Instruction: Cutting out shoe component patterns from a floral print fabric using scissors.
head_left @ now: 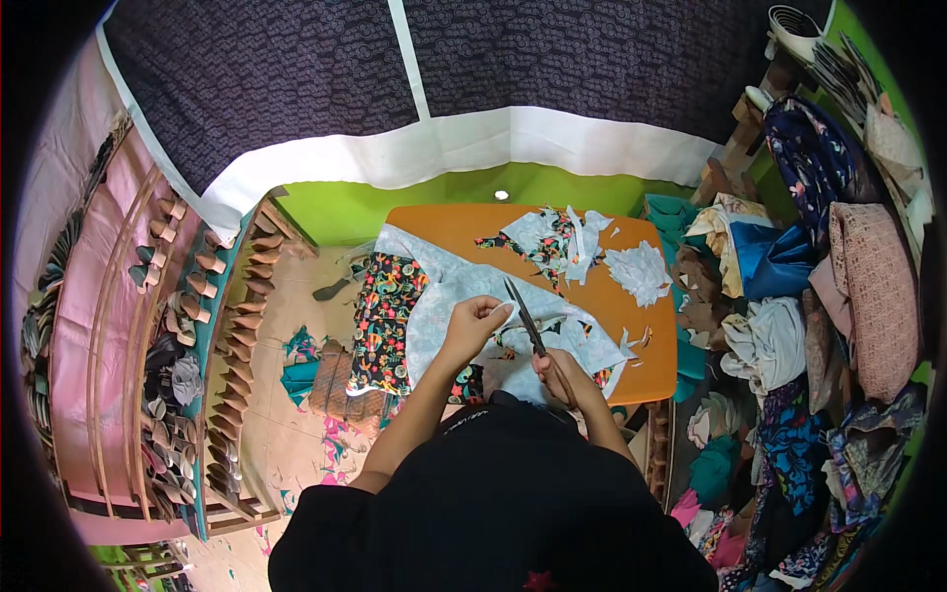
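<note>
In my right hand (554, 369) is a pair of scissors (528, 318), fingers wrapped round the handles and blades pointing up and away, slightly parted. My left hand (477, 326) is closed in a pinch on a small pale scrap (510, 314), just left of the blades. Beneath both hands spreads a large cloth (449, 281), pale on its upturned side. Its folded-over part shows a black print with colourful flowers (387, 311) and hangs past the table's left edge. An orange table (434, 221) bears the cloth.
Cut print pieces (546, 242) and a heap of pale scraps (639, 272) lie on the table's far side. Wooden racks of shoe lasts (237, 370) stand at left. Piled fabrics (779, 266) crowd the right. Scraps (340, 439) litter the floor; a dark patterned curtain (562, 59) hangs behind.
</note>
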